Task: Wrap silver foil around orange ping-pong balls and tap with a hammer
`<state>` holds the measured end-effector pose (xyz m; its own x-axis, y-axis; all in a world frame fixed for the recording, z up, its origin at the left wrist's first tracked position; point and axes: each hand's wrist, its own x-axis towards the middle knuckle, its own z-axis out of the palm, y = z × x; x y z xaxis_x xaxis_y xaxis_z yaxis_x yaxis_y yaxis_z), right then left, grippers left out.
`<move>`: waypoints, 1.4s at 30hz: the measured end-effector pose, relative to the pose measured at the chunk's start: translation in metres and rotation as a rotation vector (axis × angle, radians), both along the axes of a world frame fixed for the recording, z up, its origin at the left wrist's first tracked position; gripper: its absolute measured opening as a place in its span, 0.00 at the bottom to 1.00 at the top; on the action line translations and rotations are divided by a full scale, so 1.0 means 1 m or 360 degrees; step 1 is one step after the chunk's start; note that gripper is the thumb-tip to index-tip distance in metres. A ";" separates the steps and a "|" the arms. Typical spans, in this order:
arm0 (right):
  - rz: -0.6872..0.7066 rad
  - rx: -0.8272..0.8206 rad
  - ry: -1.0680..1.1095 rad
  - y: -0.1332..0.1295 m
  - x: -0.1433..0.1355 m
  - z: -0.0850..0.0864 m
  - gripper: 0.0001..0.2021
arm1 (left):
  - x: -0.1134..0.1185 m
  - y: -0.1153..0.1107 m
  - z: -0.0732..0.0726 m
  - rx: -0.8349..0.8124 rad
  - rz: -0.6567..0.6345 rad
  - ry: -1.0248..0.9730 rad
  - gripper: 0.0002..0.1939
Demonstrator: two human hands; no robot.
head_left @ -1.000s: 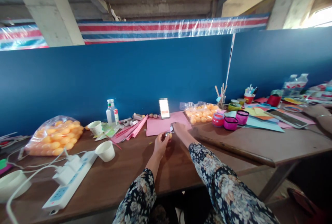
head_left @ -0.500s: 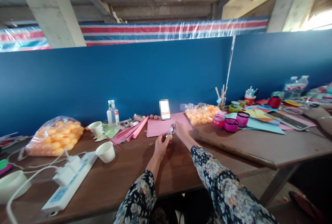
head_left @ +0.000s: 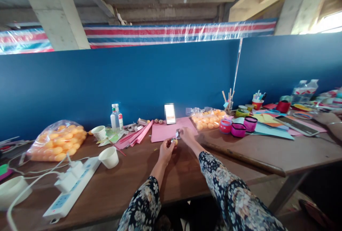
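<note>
Near the front edge of a pink sheet (head_left: 160, 133), my left hand (head_left: 166, 149) pinches a small shiny ball (head_left: 174, 141) with silver and orange-yellow on it. Just to its right and slightly farther away, my right hand (head_left: 186, 135) has its fingers closed on a small silvery piece (head_left: 177, 134), held close above the ball. Whether the piece touches the ball cannot be made out. Behind my hands a small white upright object (head_left: 170, 114), partly blurred, stands at the back of the pink sheet. Two small shiny balls (head_left: 158, 121) lie beside it.
Left are a bag of orange balls (head_left: 58, 142), paper cups (head_left: 109, 157), a power strip (head_left: 72, 188), bottles (head_left: 116, 117) and pink strips (head_left: 136, 135). Right are another ball bag (head_left: 210, 118), magenta rings (head_left: 238, 129), a wooden stick (head_left: 245, 159), a phone (head_left: 296, 125) and another person's hand (head_left: 327, 118).
My right hand and forearm have shifted very slightly to the right. Both hands keep their hold on the small pieces.
</note>
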<state>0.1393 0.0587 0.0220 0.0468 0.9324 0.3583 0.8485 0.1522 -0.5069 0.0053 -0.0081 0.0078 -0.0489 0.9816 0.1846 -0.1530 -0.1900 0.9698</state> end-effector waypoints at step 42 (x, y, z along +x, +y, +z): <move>0.0515 0.0106 0.0965 -0.069 -0.007 -0.012 0.07 | -0.004 0.005 -0.006 0.0169 -0.0101 0.0057 0.24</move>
